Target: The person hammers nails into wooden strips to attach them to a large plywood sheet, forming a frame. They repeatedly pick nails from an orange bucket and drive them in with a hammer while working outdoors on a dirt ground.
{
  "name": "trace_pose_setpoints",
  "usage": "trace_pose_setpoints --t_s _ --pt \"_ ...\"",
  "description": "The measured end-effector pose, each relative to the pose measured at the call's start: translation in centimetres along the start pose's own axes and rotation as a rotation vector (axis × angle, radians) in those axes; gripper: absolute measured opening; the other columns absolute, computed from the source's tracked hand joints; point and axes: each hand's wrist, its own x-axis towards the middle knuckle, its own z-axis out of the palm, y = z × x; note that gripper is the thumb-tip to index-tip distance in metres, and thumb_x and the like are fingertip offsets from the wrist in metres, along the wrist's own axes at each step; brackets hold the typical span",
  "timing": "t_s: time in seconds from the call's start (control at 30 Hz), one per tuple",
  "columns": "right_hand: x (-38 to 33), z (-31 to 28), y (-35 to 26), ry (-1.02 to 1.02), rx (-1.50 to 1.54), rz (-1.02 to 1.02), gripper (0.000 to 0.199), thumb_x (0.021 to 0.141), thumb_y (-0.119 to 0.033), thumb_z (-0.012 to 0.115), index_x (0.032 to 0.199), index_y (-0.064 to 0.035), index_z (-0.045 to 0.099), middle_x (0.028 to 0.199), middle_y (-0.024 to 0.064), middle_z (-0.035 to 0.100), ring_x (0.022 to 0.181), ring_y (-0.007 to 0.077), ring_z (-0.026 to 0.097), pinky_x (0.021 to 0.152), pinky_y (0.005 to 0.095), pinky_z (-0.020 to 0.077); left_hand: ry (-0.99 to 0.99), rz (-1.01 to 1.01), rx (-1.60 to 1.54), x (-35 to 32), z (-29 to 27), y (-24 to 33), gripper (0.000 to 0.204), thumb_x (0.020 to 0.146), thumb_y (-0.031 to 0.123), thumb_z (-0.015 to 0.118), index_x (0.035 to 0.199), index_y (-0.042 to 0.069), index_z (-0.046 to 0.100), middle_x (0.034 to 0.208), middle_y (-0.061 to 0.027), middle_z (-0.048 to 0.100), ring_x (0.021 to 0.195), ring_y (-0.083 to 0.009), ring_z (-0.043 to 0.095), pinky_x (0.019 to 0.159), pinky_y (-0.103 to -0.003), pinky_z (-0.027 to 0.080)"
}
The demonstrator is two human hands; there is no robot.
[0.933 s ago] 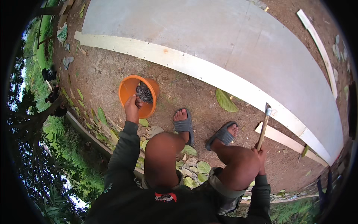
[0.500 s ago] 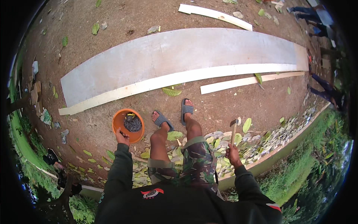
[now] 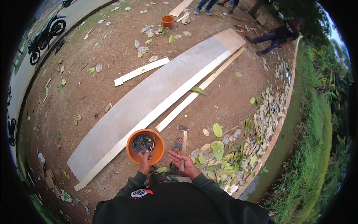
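Observation:
My left hand (image 3: 144, 159) grips the near rim of an orange plastic bowl (image 3: 156, 149) with a heap of dark nails inside. My right hand (image 3: 181, 162) holds the wooden handle of a hammer (image 3: 183, 139), its metal head pointing away from me. Both hands are in front of my chest, close together. Just beyond the bowl lies a long grey board (image 3: 149, 104) on brown dirt, with a pale wooden strip along its near edge. A sandalled foot (image 3: 177, 144) shows beside the hammer handle.
A loose pale plank (image 3: 141, 71) lies beyond the board and a long thin batten (image 3: 201, 89) beside it. A second orange bowl (image 3: 167, 21) stands far off. Another person (image 3: 276, 35) crouches at the board's far end. Stones and leaves line a kerb (image 3: 276, 130) on the right. Motorbikes (image 3: 44, 35) stand at the upper left.
I have risen from a crouch, lifting the bowl off the ground with my left hand. The view has swung, so the board now runs away from me diagonally. The hammer stays in my right hand.

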Motion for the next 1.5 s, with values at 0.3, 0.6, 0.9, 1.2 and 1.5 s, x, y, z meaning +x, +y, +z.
trace_pose_setpoints --t_s 0.3,0.6,0.9,1.2,1.5 --pt "-6.4 0.5 -17.3 0.099 -0.179 -0.377 0.014 0.084 -0.002 0.061 0.096 -0.0066 0.058 0.096 0.0009 0.058 0.089 0.0127 0.055 0.084 0.0271 0.0450 -0.686 0.154 0.618 0.2 29.4 12.0 0.050 0.105 0.049 0.041 0.114 -0.001 0.040 0.108 -0.0165 0.061 0.100 -0.0236 0.061 0.090 -0.039 0.047" --pt "-13.1 -19.2 -34.2 0.763 0.056 -0.848 0.013 0.079 0.001 0.060 0.087 -0.0078 0.056 0.082 0.0046 0.061 0.077 0.0201 0.064 0.077 0.0355 0.0576 -0.761 0.342 1.147 21.0 39.8 12.5 0.047 0.094 0.040 0.061 0.123 0.002 0.055 0.114 -0.0221 0.069 0.106 -0.0359 0.068 0.089 -0.045 0.053" --pt "-19.2 -39.8 -39.3 0.987 0.501 -0.639 0.008 0.083 -0.012 0.057 0.090 -0.0114 0.055 0.088 0.0047 0.061 0.084 0.0238 0.063 0.078 0.0401 0.0540 -1.030 -0.290 1.599 34.7 46.5 1.9 0.054 0.092 0.039 0.057 0.138 0.012 0.056 0.131 -0.0173 0.063 0.123 -0.0321 0.059 0.105 -0.045 0.044" --pt "-16.7 -35.7 -64.5 1.111 0.401 -0.552 0.008 0.083 -0.014 0.058 0.090 -0.0097 0.059 0.082 0.0055 0.060 0.075 0.0228 0.060 0.071 0.0387 0.0512 -1.275 0.096 1.711 52.2 71.4 13.4 0.055 0.091 0.037 0.061 0.139 0.011 0.057 0.114 -0.0169 0.072 0.113 -0.0335 0.066 0.101 -0.043 0.048" --pt "-13.4 -42.3 -88.7 1.067 0.345 -0.539 0.011 0.083 -0.016 0.059 0.090 -0.0080 0.063 0.076 0.0064 0.060 0.066 0.0218 0.058 0.063 0.0374 0.0485 -0.613 0.337 1.085 61.2 114.0 32.3 0.044 0.095 0.033 0.058 0.129 0.005 0.061 0.127 -0.0184 0.065 0.112 -0.0363 0.065 0.097 -0.041 0.050"
